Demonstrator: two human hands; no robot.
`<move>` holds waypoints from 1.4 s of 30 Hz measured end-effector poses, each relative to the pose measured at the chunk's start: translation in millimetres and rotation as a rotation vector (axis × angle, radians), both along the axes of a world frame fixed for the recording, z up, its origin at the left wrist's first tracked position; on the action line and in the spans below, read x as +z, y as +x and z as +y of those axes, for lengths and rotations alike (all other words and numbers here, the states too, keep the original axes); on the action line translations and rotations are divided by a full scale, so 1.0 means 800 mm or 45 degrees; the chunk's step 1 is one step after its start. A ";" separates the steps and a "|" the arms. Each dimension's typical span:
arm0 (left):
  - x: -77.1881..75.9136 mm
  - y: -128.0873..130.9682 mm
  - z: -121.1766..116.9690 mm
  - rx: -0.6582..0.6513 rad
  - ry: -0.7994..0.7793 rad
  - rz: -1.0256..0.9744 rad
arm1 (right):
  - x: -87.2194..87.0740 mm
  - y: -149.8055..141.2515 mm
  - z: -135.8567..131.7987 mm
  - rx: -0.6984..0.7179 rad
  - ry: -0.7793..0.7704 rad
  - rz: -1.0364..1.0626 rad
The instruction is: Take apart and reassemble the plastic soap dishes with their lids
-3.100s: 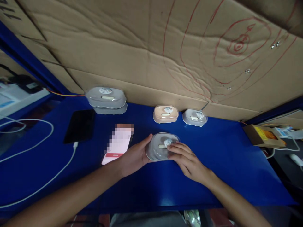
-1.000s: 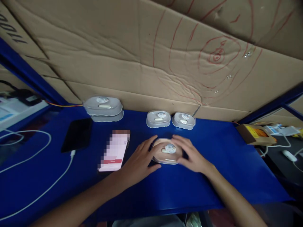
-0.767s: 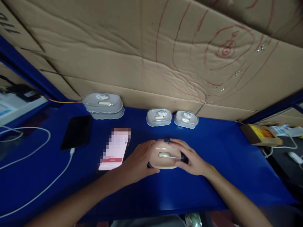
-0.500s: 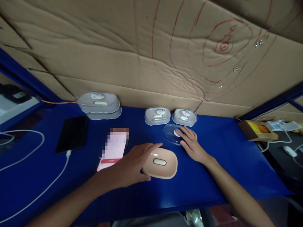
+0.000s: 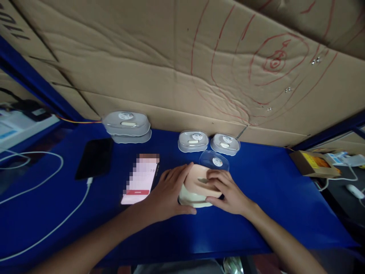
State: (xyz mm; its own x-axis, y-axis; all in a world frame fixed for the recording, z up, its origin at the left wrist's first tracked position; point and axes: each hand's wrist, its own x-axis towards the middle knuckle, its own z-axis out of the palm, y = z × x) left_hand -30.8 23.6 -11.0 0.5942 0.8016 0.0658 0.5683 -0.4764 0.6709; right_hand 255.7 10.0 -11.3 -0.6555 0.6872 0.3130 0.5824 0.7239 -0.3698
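A peach oval tray [image 5: 199, 176] with a slot in its middle, looking like the inner part of a soap dish, tilts up above a pale base [image 5: 194, 198]. My right hand [image 5: 228, 190] is closed on the tray's right side, fingers at the slot and thumb at the front edge. My left hand [image 5: 171, 192] curls round the left side of the base, thumb in front and fingers behind; its contact is partly hidden. Just behind them a clear plastic lid [image 5: 218, 158] with a round sticker lies on the blue table [image 5: 256, 224].
Two lidded grey dishes [image 5: 193, 142] stand at the back, near a stack of similar ones [image 5: 127, 123] on the left. A phone with a lit screen [image 5: 139, 175] lies beside my left hand. Further left are a dark tablet [image 5: 95, 158] and its white cable [image 5: 76, 213]. Cardboard [image 5: 137, 57] walls the back.
My right hand has left the clear lid and come to the peach tray. The tray's front has tilted up, baring the pale base. The view has shifted slightly.
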 end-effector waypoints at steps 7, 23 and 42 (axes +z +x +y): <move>0.017 -0.022 -0.004 -0.064 -0.081 0.253 | 0.005 0.012 0.003 -0.094 -0.001 -0.050; 0.040 -0.038 0.032 0.405 -0.133 -0.062 | 0.014 -0.010 -0.015 0.167 0.103 -0.093; 0.035 0.004 -0.007 0.070 -1.371 -1.093 | 0.010 -0.021 -0.023 -0.041 0.348 -0.118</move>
State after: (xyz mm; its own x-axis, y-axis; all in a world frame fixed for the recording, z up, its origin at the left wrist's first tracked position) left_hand -27.6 18.3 16.7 0.6493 0.7111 -0.2695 -0.2066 0.5061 0.8374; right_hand 238.5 -8.5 -3.3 -0.6692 0.6065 0.4293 0.6287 0.7701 -0.1078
